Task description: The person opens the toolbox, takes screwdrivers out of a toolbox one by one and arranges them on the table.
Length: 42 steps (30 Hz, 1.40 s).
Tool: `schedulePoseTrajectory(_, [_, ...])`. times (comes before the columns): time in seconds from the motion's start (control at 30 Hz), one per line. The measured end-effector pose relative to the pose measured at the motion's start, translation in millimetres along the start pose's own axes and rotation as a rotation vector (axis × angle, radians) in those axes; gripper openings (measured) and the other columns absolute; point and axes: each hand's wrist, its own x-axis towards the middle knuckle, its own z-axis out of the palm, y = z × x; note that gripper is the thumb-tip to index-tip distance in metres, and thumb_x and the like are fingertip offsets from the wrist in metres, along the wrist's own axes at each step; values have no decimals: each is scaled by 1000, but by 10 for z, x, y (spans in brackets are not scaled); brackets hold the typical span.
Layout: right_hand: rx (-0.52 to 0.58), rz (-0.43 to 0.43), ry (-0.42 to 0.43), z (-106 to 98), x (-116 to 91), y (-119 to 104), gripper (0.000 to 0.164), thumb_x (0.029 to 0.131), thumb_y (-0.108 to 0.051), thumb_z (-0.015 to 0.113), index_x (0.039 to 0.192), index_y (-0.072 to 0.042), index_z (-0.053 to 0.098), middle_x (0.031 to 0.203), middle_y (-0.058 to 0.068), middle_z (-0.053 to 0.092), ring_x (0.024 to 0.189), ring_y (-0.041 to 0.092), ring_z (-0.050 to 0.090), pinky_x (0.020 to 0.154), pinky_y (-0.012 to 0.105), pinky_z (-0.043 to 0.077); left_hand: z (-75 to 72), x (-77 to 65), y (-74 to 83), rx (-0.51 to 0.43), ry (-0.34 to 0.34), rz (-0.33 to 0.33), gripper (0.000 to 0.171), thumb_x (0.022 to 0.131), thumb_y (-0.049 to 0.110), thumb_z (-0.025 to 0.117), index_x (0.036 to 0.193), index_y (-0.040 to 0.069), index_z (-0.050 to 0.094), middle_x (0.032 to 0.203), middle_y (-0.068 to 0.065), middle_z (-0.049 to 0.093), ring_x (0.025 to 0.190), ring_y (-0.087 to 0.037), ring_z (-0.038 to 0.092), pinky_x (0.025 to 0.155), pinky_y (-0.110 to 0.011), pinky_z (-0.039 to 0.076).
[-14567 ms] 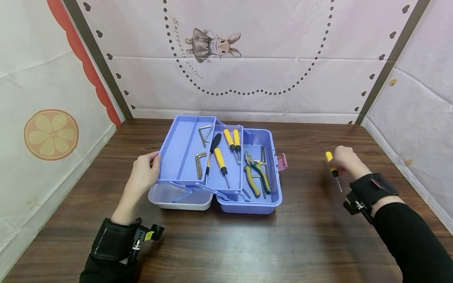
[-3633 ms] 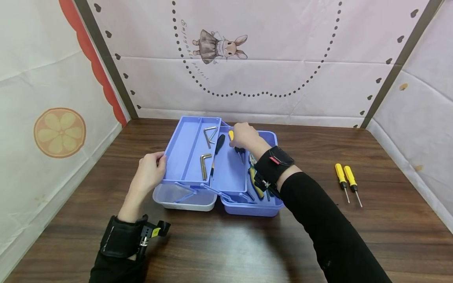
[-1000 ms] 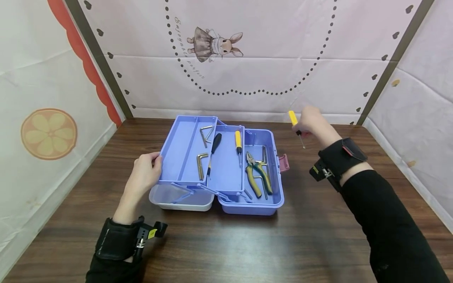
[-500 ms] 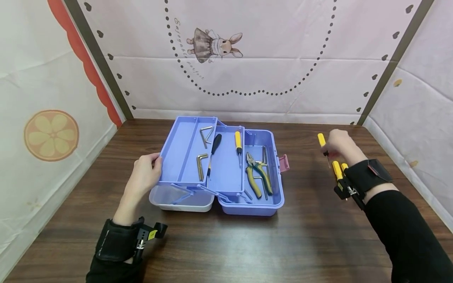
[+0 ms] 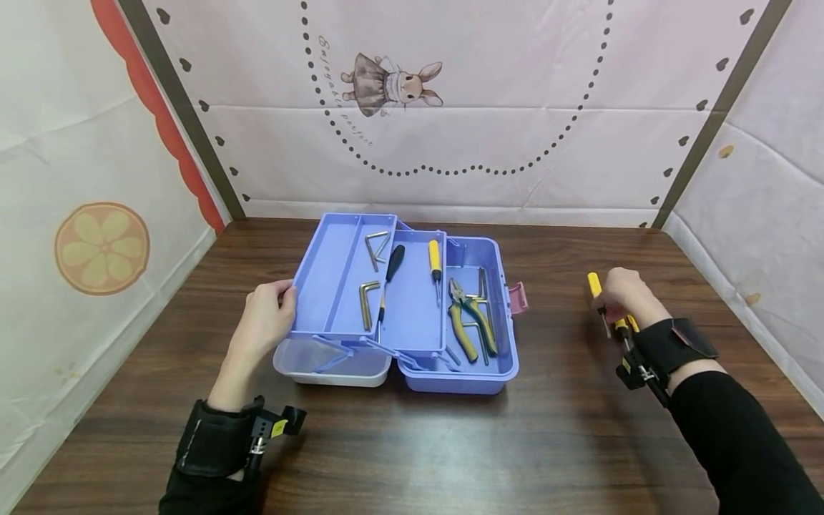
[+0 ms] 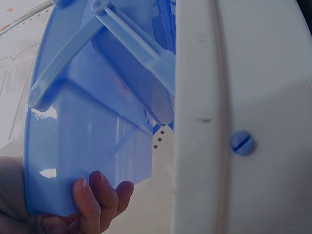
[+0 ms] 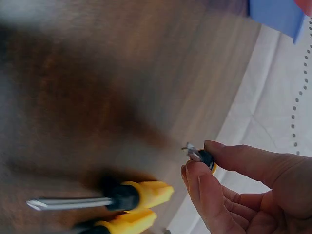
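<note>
The right hand (image 5: 624,292) has dropped toward the right edge of the brown wood-grain worktop (image 5: 553,429), arm outstretched, pinching a yellow-and-black-handled metal screwdriver (image 5: 594,284) beside two matching screwdrivers (image 7: 151,194); a third nearly unloaded, it seems! Left hand (image 5: 265,315) grips the blue plastic tray (image 5: 325,279) by its left edge.

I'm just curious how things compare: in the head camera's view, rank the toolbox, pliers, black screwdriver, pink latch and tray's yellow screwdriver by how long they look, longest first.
Toolbox
Black screwdriver and pliers: nearly alike, so not ranked
Yellow screwdriver
Pink latch
</note>
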Motion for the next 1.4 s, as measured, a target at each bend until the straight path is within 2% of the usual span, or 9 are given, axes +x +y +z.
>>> schedulePoseTrajectory(0.17, [-3,9,-18,63,36,62,22,76,-5,62,78,14,50,53,13,60,50,20,61,52,29,51,2,11,1,4,12,14,34,92,5,37,113,-19,48,97,-33,56,78,-35,59,61,-42,50])
schedulePoseTrajectory(0.37, [-5,13,-33,114,42,93,31,75,-6,65,85,18,46,53,13,59,48,18,61,51,28,51,3,8,1,4,5,5,34,92,6,36,114,-19,47,97,-33,56,77,-35,59,60,-41,50])
schedulePoseTrajectory(0.63, [0,-4,-27,141,33,117,35,72,-4,66,87,20,46,56,17,59,48,19,61,50,28,50,2,11,8,8,3,5,34,92,5,36,114,-19,47,99,-33,55,79,-35,59,62,-42,50])
schedulePoseTrajectory(0.83, [-20,0,-35,144,41,131,33,70,-7,69,83,15,48,58,17,59,49,19,61,50,28,50,-6,6,19,2,1,10,34,92,5,37,114,-19,47,97,-34,56,77,-35,59,60,-41,50])
schedulePoseTrajectory(1.0, [13,-9,-13,78,-82,85,31,74,-9,66,82,15,48,57,15,59,50,20,61,51,30,51,-13,2,22,1,5,12,33,92,5,37,113,-19,48,96,-33,56,75,-33,58,59,-40,50])
schedulePoseTrajectory(1.13, [12,-48,26,-22,-178,52,30,79,-12,61,83,16,51,54,12,59,50,20,61,52,31,51,-8,1,10,6,10,15,34,92,5,37,113,-19,48,96,-32,56,76,-33,58,60,-41,50])
schedulePoseTrajectory(1.4, [-93,-162,152,-175,-355,-95,28,86,-14,53,67,5,59,53,7,57,50,18,58,48,30,45,-3,1,7,9,2,5,34,93,6,36,114,-18,48,97,-33,56,77,-34,58,60,-41,50])
